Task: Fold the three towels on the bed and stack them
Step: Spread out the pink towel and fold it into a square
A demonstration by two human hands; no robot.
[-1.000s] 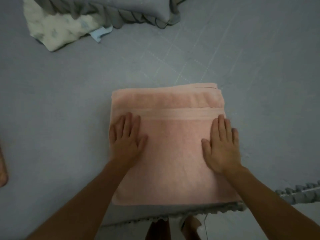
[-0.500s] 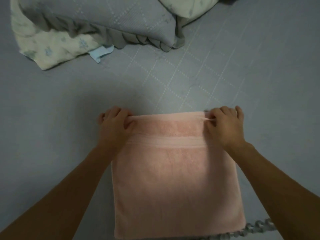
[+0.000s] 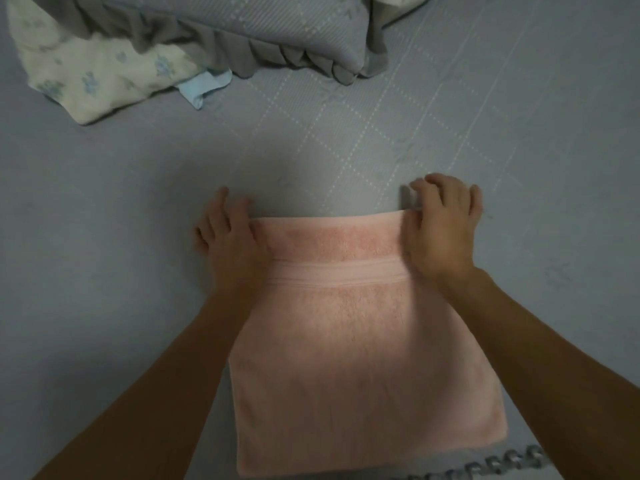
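Note:
A pink towel, folded into a rough square, lies flat on the grey bedsheet near the bed's front edge. My left hand grips the towel's far left corner, thumb on top and fingers curled over the edge. My right hand grips the far right corner in the same way. The far edge of the towel looks slightly raised between the two hands. Only this one towel is in view.
A grey ruffled pillow lies at the far side, with a white floral cloth and a small light blue cloth beside it. The bed's ruffled front edge runs just below the towel.
Both hands left the middle of the towel, where they lay flat, and moved to its far corners, closing on them. The view has tilted up toward the pillow.

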